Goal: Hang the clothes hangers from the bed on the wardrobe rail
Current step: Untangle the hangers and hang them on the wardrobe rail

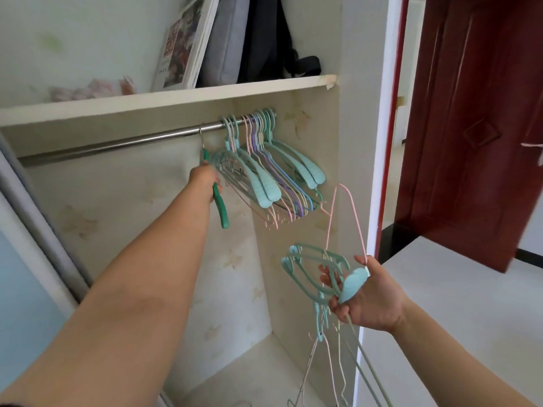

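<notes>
Nearest, right hand: right hand (370, 298) was held low by the wardrobe's right wall, palm up, grip closed around a bunch of hangers (320, 277), mint plastic ones plus thin pink and pale wire ones; likely kept there as the supply to feed from.
Bunch detail: one pink wire hanger (349, 207) stuck up out of the bunch, hooks and legs trailed down below the hand; looked tangled, so pulling one free could drag others.
Left hand: left hand (205, 179) reached up and in, grip curled on a dark green hanger (221, 204); its metal hook (201, 139) was over the rail, so this one was probably being seated.
Rail: steel wardrobe rail (117, 143) ran under the shelf; hung hangers (264, 165) in mint, pink, purple, blue and yellow were packed at its right end, left stretch bare.
Shelf above: shelf (176, 96) carried a framed picture (185, 42) leaning, a grey bag and a dark bag (264, 36).
Writing: print on the picture was too blurred to read; no brands seen.
Far right: red-brown door (470, 113) stood open.
Bed: not in view.
Progress: judged well along, one handful left.
</notes>
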